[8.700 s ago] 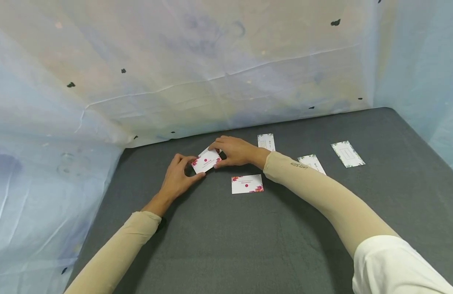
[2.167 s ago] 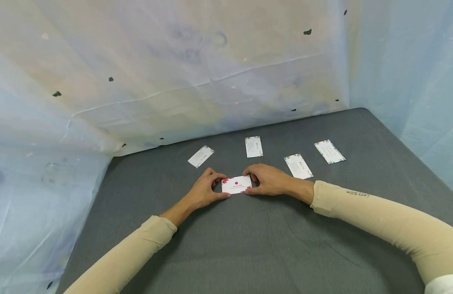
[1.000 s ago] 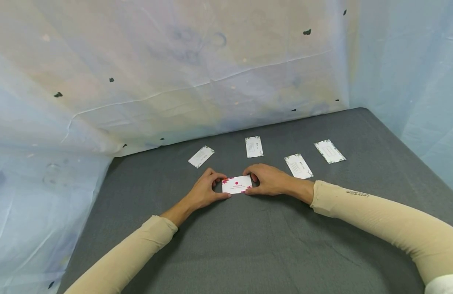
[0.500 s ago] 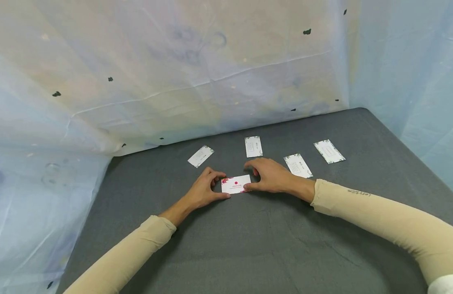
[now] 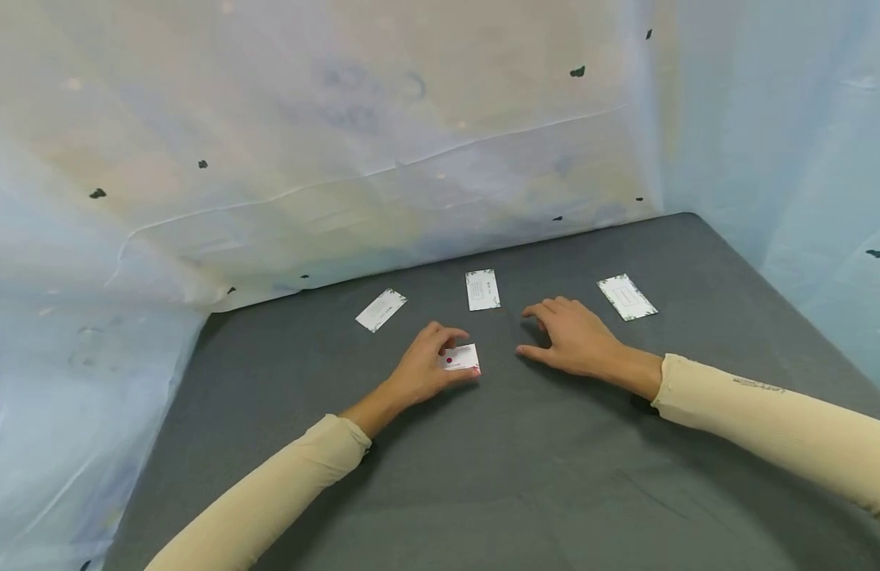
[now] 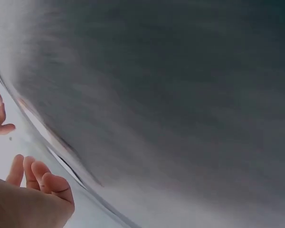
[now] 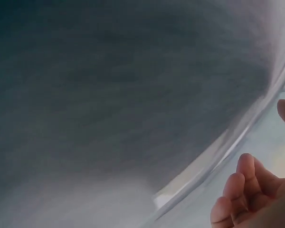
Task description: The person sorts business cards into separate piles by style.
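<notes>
A white business card (image 5: 465, 357) with pink flowers and a red dot lies on the grey tabletop in the head view. My left hand (image 5: 420, 371) hovers over it, thumb and fingers spread apart and hiding its left part. In the left wrist view nothing shows between the left hand's (image 6: 35, 194) fingers. Further right, my right hand (image 5: 574, 341) is held above the table, fingers loosely bent and thumb apart, without a card in its grasp. It covers the spot where another card lay. The right wrist view shows its fingers (image 7: 235, 185) bare as well.
Three white cards with leafy corners lie further back: a slanted one (image 5: 380, 309) at left, a second card (image 5: 482, 290) in the middle and a third card (image 5: 627, 297) at right. A pale cloth (image 5: 383, 190) hangs behind the grey table (image 5: 483, 476).
Both hands held the flowered card's ends earlier. The right hand has let go and moved right; the left has shifted right over the card. Earlier, that card was brought beside the slanted one.
</notes>
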{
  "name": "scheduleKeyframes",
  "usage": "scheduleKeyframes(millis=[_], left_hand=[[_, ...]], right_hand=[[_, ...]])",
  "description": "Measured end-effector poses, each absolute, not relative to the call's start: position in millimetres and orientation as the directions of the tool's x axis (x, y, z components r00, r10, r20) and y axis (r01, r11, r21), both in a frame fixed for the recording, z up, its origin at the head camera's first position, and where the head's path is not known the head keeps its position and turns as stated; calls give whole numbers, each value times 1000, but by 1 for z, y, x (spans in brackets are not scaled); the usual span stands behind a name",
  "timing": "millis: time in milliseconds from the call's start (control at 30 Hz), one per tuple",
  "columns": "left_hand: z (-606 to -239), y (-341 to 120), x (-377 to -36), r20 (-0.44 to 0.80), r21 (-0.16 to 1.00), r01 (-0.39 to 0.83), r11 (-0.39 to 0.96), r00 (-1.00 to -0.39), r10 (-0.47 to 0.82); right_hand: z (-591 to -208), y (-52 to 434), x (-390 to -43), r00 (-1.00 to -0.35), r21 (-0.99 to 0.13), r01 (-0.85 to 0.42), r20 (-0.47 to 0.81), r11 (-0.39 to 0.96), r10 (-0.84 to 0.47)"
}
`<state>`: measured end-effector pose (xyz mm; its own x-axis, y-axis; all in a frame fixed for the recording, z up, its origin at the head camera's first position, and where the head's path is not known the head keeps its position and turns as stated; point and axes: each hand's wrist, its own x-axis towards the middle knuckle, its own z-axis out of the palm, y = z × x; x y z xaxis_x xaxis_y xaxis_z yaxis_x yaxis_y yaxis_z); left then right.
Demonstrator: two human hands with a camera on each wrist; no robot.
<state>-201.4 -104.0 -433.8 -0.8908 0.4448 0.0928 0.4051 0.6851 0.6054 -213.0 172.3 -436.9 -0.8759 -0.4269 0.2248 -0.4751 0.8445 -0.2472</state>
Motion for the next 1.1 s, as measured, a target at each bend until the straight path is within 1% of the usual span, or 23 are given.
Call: scheduleKeyframes(millis=[133, 367, 533, 833, 1100], left_hand=[[-432, -77, -203, 91, 591, 443, 674, -867, 490], [-431, -48, -209, 92, 532, 498, 685, -838, 538], [-432, -32, -217, 86, 503, 491, 711, -847, 524], [-430, -13, -224, 37, 464, 458, 758, -865, 500], [-431, -9, -226, 42, 451, 446, 773, -876, 481]], right_hand=[[-438, 194, -207, -888, -227, -447, 232, 865, -398], [-438, 216, -201, -916, -225, -381, 221, 897, -334], [-440, 223, -199, -942, -226, -318, 181, 921, -281], [-443, 218, -197, -952, -245, -299, 140, 922, -271], [-443, 216, -197, -957, -310, -290, 110, 906, -269]])
